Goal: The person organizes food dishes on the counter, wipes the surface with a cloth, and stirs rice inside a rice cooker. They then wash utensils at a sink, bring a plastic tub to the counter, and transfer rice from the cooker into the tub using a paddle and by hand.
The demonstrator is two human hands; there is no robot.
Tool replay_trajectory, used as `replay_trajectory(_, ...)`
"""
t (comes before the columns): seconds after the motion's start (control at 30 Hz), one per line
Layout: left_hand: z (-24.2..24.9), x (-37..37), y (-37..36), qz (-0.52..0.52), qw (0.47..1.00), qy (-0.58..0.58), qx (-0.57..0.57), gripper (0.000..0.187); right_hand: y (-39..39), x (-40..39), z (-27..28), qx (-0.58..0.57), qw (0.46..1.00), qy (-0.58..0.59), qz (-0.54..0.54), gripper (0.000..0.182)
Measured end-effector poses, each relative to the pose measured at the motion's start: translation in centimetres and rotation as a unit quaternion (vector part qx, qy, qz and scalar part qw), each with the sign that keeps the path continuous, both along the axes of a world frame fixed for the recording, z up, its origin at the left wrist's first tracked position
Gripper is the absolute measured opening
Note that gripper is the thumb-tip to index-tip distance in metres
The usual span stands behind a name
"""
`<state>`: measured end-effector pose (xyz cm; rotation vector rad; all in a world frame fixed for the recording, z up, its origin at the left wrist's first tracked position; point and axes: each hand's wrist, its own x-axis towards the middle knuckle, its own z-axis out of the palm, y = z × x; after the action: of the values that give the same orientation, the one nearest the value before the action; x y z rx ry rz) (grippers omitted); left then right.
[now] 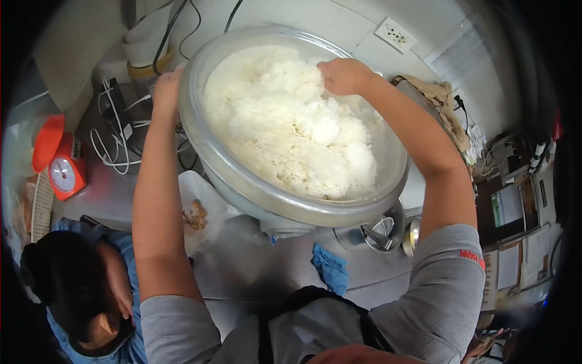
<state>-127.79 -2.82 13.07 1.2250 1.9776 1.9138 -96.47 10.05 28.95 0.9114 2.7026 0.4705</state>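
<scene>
A large round metal bowl (303,212) is tilted toward me and filled with a lumpy white mass (291,121) that looks like dough or cooked rice. On the bowl's left rim my left hand (168,91) is closed, its fingers mostly behind the edge. My right hand (344,76) is closed at the upper right part of the mass, inside the bowl. Whether it pinches some of the white stuff is too small to tell. Under the bowl's left side lies a whitish tray (197,182) with brown bits in it.
An orange scale (65,170) stands at the left, near cables (112,139). Another person (73,285) is at the lower left. A blue cloth (330,268) and a metal pot (397,224) lie below the bowl. Brown cloth (436,100) hangs at the right.
</scene>
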Motion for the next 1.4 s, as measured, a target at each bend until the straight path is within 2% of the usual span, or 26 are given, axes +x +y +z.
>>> replay_trajectory(0.17,2.9,2.8,-2.0,-0.017,0.991,-0.13,0.001,0.04,-6.2,3.2,4.1,0.008,0.989,-0.146,0.009,0.028)
replay_trajectory(0.27,2.8,3.2,-1.8,-0.022,0.982,-0.187,0.01,0.04,-4.4,6.6,4.9,0.033,0.996,-0.081,-0.016,0.029)
replay_trajectory(0.4,1.5,1.9,-0.4,0.016,0.984,-0.178,0.001,0.039,-4.3,5.1,9.7,0.158,0.986,-0.024,0.056,0.023)
replay_trajectory(0.43,1.4,1.7,-0.4,-0.007,0.981,-0.195,-0.001,0.039,-5.0,4.2,11.0,0.173,0.983,0.008,0.063,0.02)
replay_trajectory(0.5,1.6,2.1,-0.7,-0.009,0.98,-0.201,0.009,0.039,-7.1,1.0,12.4,0.219,0.967,-0.012,0.13,0.021)
replay_trajectory(0.57,1.7,2.3,-0.7,-0.01,0.978,-0.208,0.012,0.038,-8.0,-2.3,11.4,0.26,0.921,0.039,0.288,0.017)
replay_trajectory(0.63,1.3,2.0,-0.3,-0.008,0.976,-0.216,0.007,0.038,-11.9,-7.8,10.4,0.205,0.964,-0.102,0.137,0.019)
replay_trajectory(0.67,1.3,2.0,-0.4,-0.018,0.974,-0.224,0.009,0.038,-11.9,-9.6,8.6,0.268,0.934,-0.132,0.198,0.017)
replay_trajectory(0.7,1.4,2.1,-0.4,-0.028,0.972,-0.232,0.011,0.038,-13.2,-10.6,8.5,0.256,0.923,-0.1,0.271,0.023)
replay_trajectory(0.73,1.6,2.1,-0.5,-0.038,0.97,-0.24,0.012,0.037,-12.5,-11.0,8.3,0.216,0.913,0.037,0.345,0.026)
replay_trajectory(0.77,1.6,2.2,-0.7,-0.024,0.974,-0.226,0.009,0.037,-10.8,-11.7,7.8,0.17,0.88,0.173,0.409,0.03)
replay_trajectory(0.8,1.9,2.4,-0.8,-0.01,0.977,-0.212,0.006,0.037,-9.3,-12.3,7.2,0.119,0.824,0.305,0.462,0.034)
replay_trajectory(0.83,1.9,2.5,-0.8,0.003,0.98,-0.199,0.003,0.038,-8.2,-12.9,6.5,0.014,0.823,0.44,0.359,0.041)
replay_trajectory(0.87,2.0,2.6,-0.8,0.025,0.981,-0.191,0.006,0.038,-7.1,-13.7,6.1,-0.171,0.736,0.579,0.305,0.039)
replay_trajectory(0.9,2.1,2.7,-0.7,0.047,0.982,-0.182,0.009,0.038,-6.2,-14.4,5.6,-0.346,0.603,0.682,0.23,0.038)
replay_trajectory(0.93,1.9,2.7,-0.6,0.068,0.982,-0.174,0.011,0.038,-6.4,-15.1,5.2,-0.498,0.43,0.74,0.14,0.037)
replay_trajectory(0.97,1.6,2.6,-0.3,0.07,0.981,-0.18,0.018,0.037,-6.7,-15.7,3.9,-0.541,0.442,0.7,0.145,0.032)
replay_trajectory(1.0,1.0,2.2,0.2,0.071,0.98,-0.186,0.024,0.037,-10.0,-15.8,3.3,-0.545,0.494,0.675,0.054,0.03)
replay_trajectory(1.03,1.3,2.3,0.1,0.075,0.978,-0.194,0.034,0.037,-10.0,-17.4,1.1,-0.596,0.483,0.631,0.114,0.033)
replay_trajectory(1.07,1.3,2.4,-0.2,0.063,0.978,-0.198,0.028,0.037,-9.7,-17.8,-0.1,-0.598,0.545,0.573,0.129,0.036)
replay_trajectory(1.13,3.6,4.1,-2.5,0.035,0.978,-0.203,0.013,0.037,-9.5,-18.1,-1.1,-0.646,0.535,0.538,0.089,0.031)
replay_trajectory(1.17,3.0,3.9,-2.1,0.018,0.977,-0.213,0.018,0.036,-9.4,-17.5,-1.3,-0.651,0.544,0.525,0.068,0.031)
replay_trajectory(1.23,2.4,3.0,-1.4,-0.011,0.972,-0.233,0.038,0.034,-10.2,-15.6,-0.7,-0.66,0.565,0.495,0.031,0.03)
replay_trajectory(1.33,3.1,3.3,-2.0,-0.027,0.964,-0.263,0.021,0.032,-12.4,-13.0,0.0,-0.62,0.636,0.457,0.042,0.037)
replay_trajectory(1.37,3.1,3.4,-2.2,-0.026,0.963,-0.266,0.027,0.031,-11.9,-11.8,0.0,-0.599,0.661,0.452,0.029,0.033)
replay_trajectory(1.4,3.2,3.5,-2.2,-0.025,0.962,-0.27,0.034,0.031,-11.5,-10.0,-0.1,-0.605,0.645,0.466,0.009,0.032)
